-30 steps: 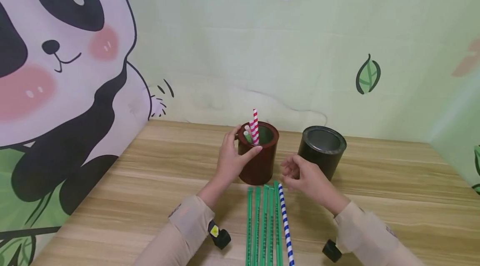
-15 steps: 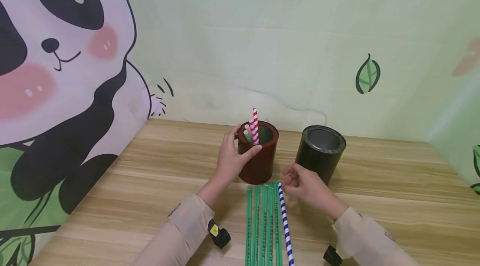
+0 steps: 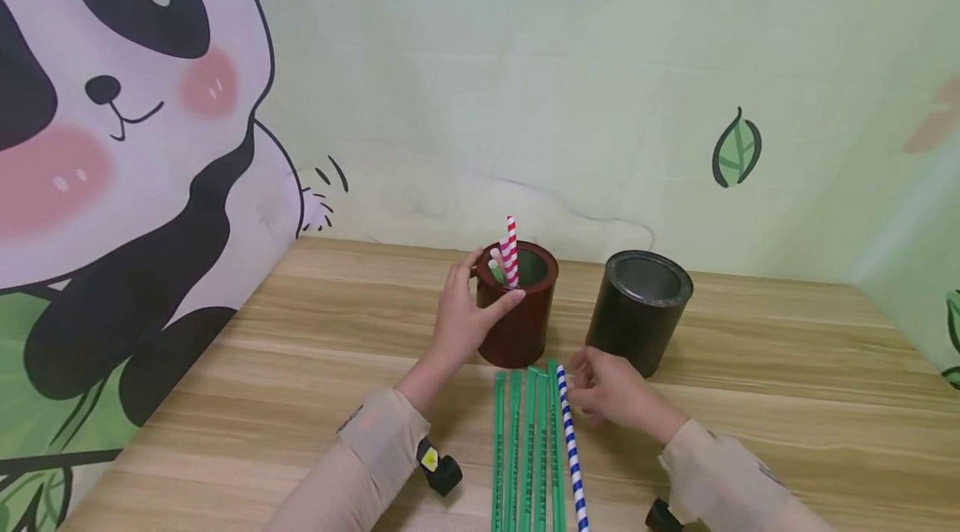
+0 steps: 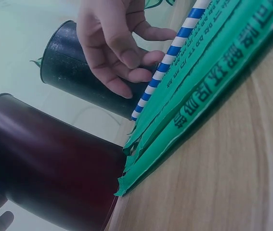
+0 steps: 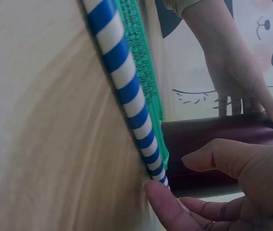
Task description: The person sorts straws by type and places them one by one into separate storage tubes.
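My left hand point(image 3: 461, 315) grips the side of a dark red cup point(image 3: 521, 315), thumb near the rim. A red-and-white striped straw point(image 3: 511, 253) and a pale green one point(image 3: 495, 270) stand in the cup. In front of it lie several green wrapped straws point(image 3: 525, 449) and a blue-and-white striped straw point(image 3: 572, 444), side by side on the table. My right hand point(image 3: 611, 392) hovers low at the far end of the blue straw. In the right wrist view a fingertip point(image 5: 158, 202) touches that end of the blue straw point(image 5: 126, 91), with a gap to the finger above.
An empty black can point(image 3: 639, 311) stands just right of the red cup and behind my right hand. The wooden table point(image 3: 300, 365) meets a panda-printed wall point(image 3: 112, 140) at the left and back.
My right hand has come down and slightly toward me, from beside the black can to the far end of the blue straw. The left hand still holds the red cup.
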### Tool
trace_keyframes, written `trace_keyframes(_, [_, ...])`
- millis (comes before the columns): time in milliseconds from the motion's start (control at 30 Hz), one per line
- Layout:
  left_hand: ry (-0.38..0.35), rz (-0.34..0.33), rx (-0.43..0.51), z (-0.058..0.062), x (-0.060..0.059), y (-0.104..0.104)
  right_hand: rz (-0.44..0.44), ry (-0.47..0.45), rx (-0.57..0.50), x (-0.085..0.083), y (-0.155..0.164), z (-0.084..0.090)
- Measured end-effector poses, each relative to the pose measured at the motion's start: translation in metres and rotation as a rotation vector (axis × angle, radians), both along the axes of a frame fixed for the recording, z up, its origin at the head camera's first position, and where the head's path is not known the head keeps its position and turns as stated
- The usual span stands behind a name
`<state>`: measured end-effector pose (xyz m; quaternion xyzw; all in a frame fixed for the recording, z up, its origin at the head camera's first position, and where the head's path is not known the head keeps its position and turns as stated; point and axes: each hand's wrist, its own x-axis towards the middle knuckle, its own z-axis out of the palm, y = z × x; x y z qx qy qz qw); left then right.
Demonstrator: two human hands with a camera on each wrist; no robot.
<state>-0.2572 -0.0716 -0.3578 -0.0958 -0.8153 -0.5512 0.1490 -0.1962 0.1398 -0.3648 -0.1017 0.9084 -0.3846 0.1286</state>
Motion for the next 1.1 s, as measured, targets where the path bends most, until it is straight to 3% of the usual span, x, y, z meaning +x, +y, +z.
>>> trace_keyframes(733, [0.011,-0.004,0.005,0.000,-0.002,0.001,-0.079,-0.010,0.161,-0.005,-0.019,-0.009])
trace_keyframes(1100, [0.010,-0.004,-0.001,0.001,0.000,0.000,-0.084,0.020,0.172,-0.004,-0.019,-0.011])
